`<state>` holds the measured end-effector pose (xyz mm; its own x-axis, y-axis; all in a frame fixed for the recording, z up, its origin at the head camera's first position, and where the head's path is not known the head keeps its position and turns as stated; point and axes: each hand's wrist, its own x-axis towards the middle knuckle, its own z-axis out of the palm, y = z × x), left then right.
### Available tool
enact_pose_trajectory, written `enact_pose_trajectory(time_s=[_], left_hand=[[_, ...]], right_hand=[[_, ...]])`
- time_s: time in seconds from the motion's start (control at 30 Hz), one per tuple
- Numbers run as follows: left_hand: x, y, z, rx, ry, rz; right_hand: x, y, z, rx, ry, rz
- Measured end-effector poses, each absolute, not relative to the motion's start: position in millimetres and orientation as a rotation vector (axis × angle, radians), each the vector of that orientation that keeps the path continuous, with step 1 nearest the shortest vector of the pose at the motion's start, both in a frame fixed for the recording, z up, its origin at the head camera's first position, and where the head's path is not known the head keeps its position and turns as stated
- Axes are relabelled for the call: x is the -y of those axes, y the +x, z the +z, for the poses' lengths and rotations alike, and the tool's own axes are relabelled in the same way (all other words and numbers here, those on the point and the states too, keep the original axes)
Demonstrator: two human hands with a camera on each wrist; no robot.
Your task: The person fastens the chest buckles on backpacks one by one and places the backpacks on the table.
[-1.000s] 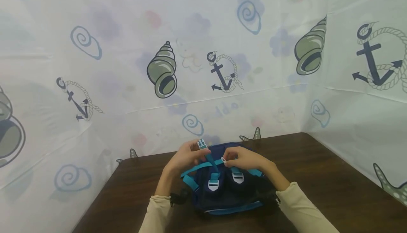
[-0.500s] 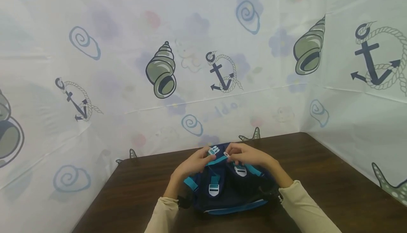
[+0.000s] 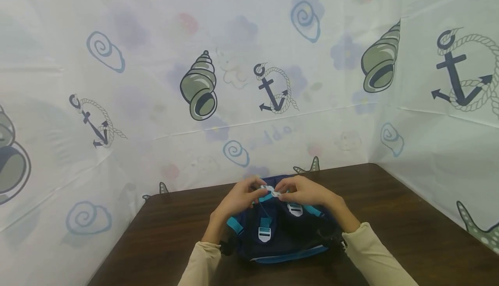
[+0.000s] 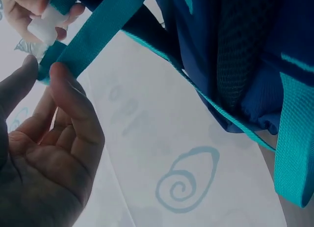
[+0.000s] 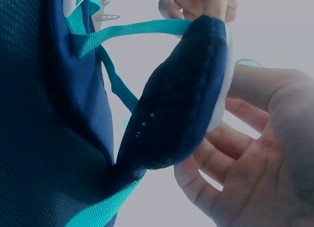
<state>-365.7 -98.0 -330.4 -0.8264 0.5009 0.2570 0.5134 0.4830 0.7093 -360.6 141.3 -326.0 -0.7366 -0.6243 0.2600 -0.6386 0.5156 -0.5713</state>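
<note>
A navy backpack with teal straps lies on the table. Over its top, my left hand pinches the pronged half of a white side-release buckle, close behind its teal webbing. My right hand pinches the socket half, seen as a white piece among the right fingers at the top of the left wrist view. Both halves meet end to end between the fingertips; how deep the prongs sit cannot be told. In the right wrist view a padded shoulder strap hides the buckle.
The dark wooden table extends on both sides of the backpack. White strap adjusters sit on its shoulder straps. Behind hangs a white sheet printed with shells and anchors. A loose teal strap loop hangs beside the bag.
My left hand has moved right, swinging the pronged buckle half from pointing up to the socket half. My right hand has stayed nearly in place, still pinching its piece.
</note>
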Motion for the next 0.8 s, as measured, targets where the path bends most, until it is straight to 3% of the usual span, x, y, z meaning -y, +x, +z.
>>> enact_pose_trajectory(time_s=[0.4, 0.8], left_hand=[[101.5, -350.7, -312.3, 2.708, -0.936, -1.24], [103.2, -359.7, -321.2, 2.764, -0.989, -1.239]], right_hand=[[-142.0, -356.5, -318.2, 2.668, 1.018, 1.041], [-138.5, -353.1, -319.4, 2.68, 1.062, 0.978]])
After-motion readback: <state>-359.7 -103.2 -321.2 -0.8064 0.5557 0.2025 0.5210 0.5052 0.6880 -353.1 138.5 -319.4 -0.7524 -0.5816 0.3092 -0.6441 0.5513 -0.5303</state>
